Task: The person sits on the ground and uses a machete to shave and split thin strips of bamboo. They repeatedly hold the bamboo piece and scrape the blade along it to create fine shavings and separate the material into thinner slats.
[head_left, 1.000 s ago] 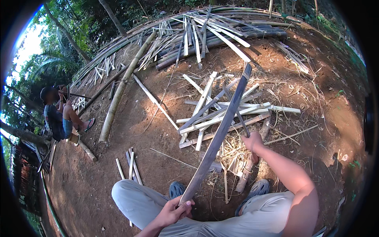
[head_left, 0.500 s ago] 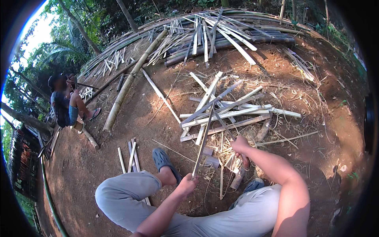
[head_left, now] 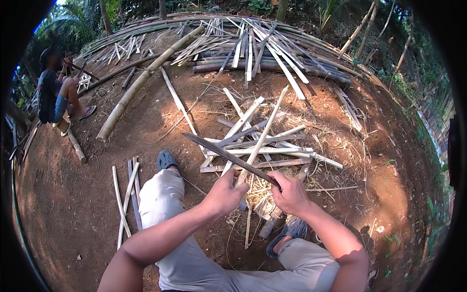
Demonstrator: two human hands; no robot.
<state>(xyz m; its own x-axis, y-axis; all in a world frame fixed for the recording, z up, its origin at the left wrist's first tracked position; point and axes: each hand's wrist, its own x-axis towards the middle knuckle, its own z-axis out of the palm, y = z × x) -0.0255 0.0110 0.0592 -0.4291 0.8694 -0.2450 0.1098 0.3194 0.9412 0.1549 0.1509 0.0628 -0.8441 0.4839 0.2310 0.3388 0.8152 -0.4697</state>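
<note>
Two bare hands are found at work over brown soil. The left hand has its grip closed about the near end of a long, thin, pale-yellow bamboo strip, which points away and slightly right, above the pile. The right hand has its grip wrapped round the near end of a long, dark, narrow-bladed metal knife; the handle is hidden by the fingers. The blade crosses over the strip, its tip pointing far left (whether edge and strip touch cannot be determined).

Step in hand, in this inspector's judgement: trimming or smoothing the strip. The next move calls for a firm left grip and the edge angled clear of the left fingers.

Containers: none identified. A crossed pile of pale and grey split-bamboo strips lies directly on the soil beyond the hands, with curled, straw-coloured shavings nearer. Three or four loose, slender bamboo strips lie near left.
</note>
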